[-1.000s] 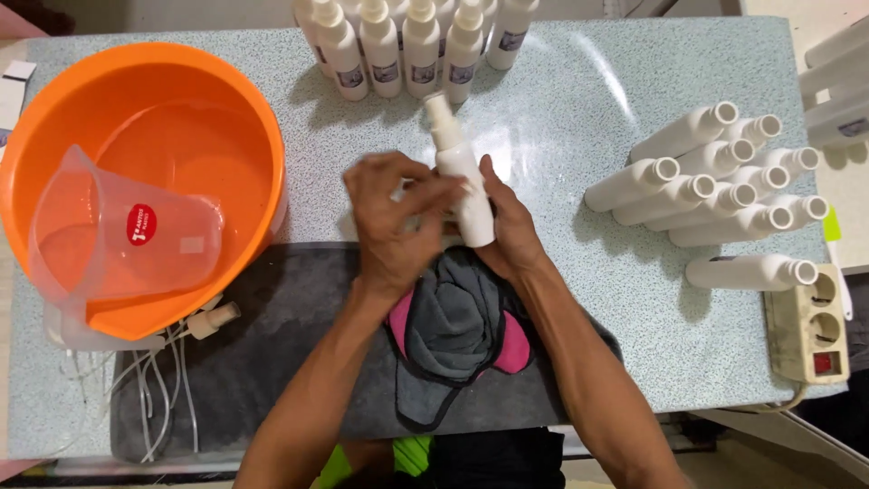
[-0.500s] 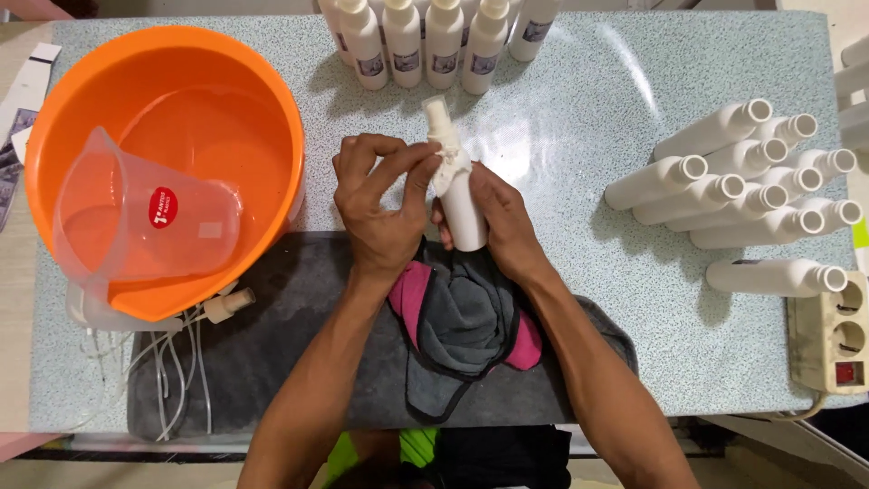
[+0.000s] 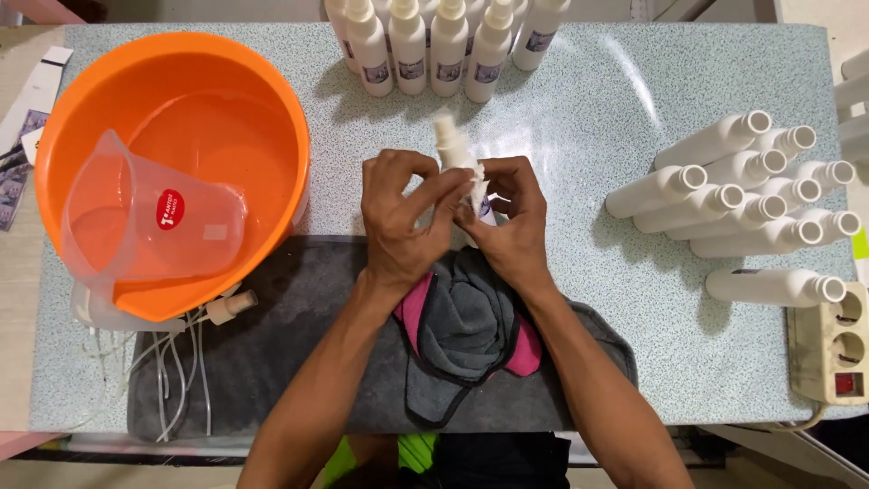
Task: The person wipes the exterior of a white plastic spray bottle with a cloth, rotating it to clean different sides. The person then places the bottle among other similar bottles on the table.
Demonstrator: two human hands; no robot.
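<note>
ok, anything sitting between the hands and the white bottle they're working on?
Nothing visible. Both the left hand and right hand already grip the white spray bottle directly, above the grey cloth. The orange basin and lying bottles sit off to the sides.

A white spray bottle [image 3: 460,172] was held between the left hand [image 3: 403,217] and right hand [image 3: 511,226] above the middle of the table [image 3: 615,81]; a small pale label showed partly between the fingers. At the far edge stood a row of white bottles [image 3: 434,45], each bearing a rectangular label with a dark purplish panel. On the right lay a stack of uncapped white bottles [image 3: 742,195], their labels not visible. A round red sticker [image 3: 171,208] sat on the clear measuring jug [image 3: 154,217] inside the orange basin [image 3: 172,100]. Printed paper sheets [image 3: 23,136], white and purple, lay at the left edge.
</note>
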